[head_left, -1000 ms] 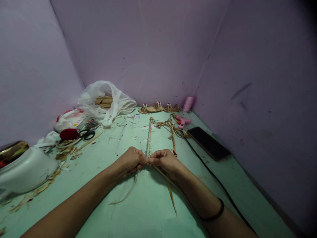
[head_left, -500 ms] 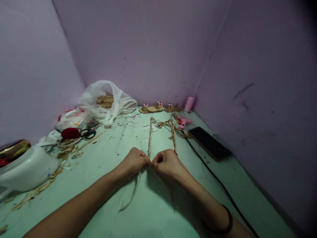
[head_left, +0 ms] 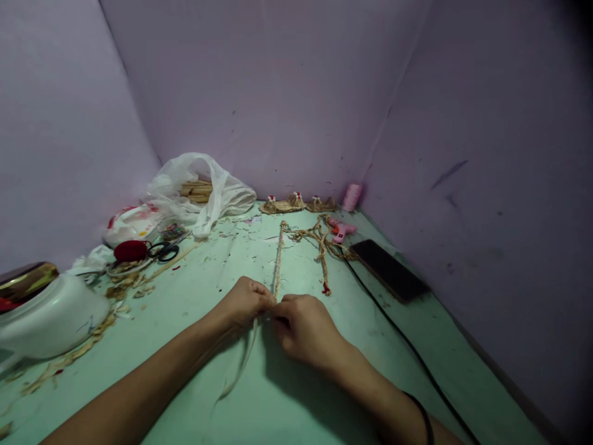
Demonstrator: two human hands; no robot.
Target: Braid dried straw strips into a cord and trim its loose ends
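Braid of straw-coloured fibre [head_left: 278, 266], slim and tightly plaited, stretches nearly straight down the centre of the frame over a pale green tabletop [head_left: 185, 408], its upper end looped beside a tangle of similar cord [head_left: 319, 236]. The braid's lower end meets the person's fingertips just below the frame's centre, where the left hand [head_left: 248, 303] pinches it with thumb and fingers closed. A thin, pale loose strand [head_left: 244, 368] hangs from beneath that hand, curving toward the lower left. The right hand [head_left: 306, 327], fingers curled, sits against the same spot from the right; its back hides the fingertips, so how tightly they close, and on what, cannot be told. Compared with half a second ago, the right hand has rolled over and dropped slightly, showing more of its back, and the faint strand that trailed beneath it is out of sight. The red-tipped end [head_left: 327, 288] of the tangled cord, partly covered then, now shows right of centre, and the dark wristband [head_left: 422, 415] sits closer to the bottom edge.
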